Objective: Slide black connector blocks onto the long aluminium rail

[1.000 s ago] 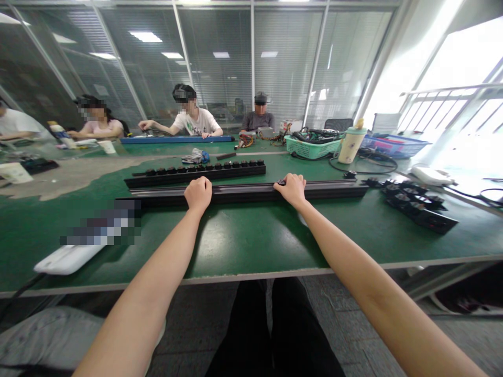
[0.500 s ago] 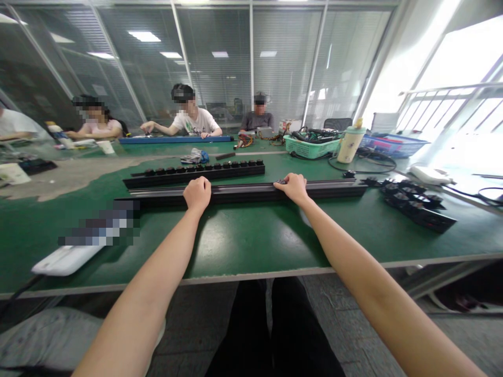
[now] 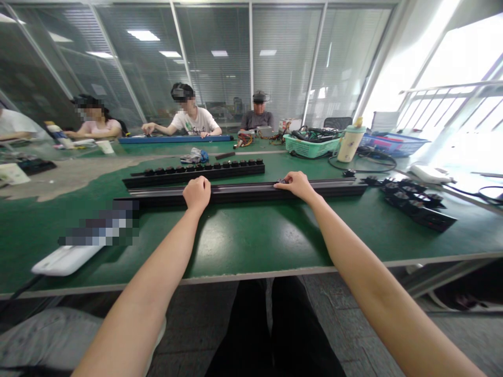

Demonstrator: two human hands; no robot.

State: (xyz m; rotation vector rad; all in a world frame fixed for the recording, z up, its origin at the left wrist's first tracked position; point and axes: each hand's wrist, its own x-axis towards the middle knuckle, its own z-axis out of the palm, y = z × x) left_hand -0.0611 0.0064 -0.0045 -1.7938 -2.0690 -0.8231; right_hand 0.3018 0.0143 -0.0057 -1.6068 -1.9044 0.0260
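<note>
A long black metal rail (image 3: 243, 195) lies across the green table in front of me. My left hand (image 3: 197, 192) is closed over it left of the middle, its fingers wrapped round the far side. Farther right, my right hand (image 3: 297, 183) pinches a small dark fitting (image 3: 281, 181) at the rail's top channel; most of that fitting is hidden by the fingers. Just behind lies a second black rail (image 3: 196, 176) with a row of small black pieces along its top. Several loose black fittings (image 3: 408, 193) are gathered past the rail's right end.
A white device (image 3: 65, 262) with a blurred screen lies at the left front. A green basket of cables (image 3: 312, 148), a lidded cup (image 3: 351, 144) and a blue basket (image 3: 396, 145) stand at the back right. Across the table, a person works at a blue rail (image 3: 176, 140).
My right wrist and forearm have swung slightly outward to the right, while the fingertips stay at the same place on the rail. My left hand keeps its position.
</note>
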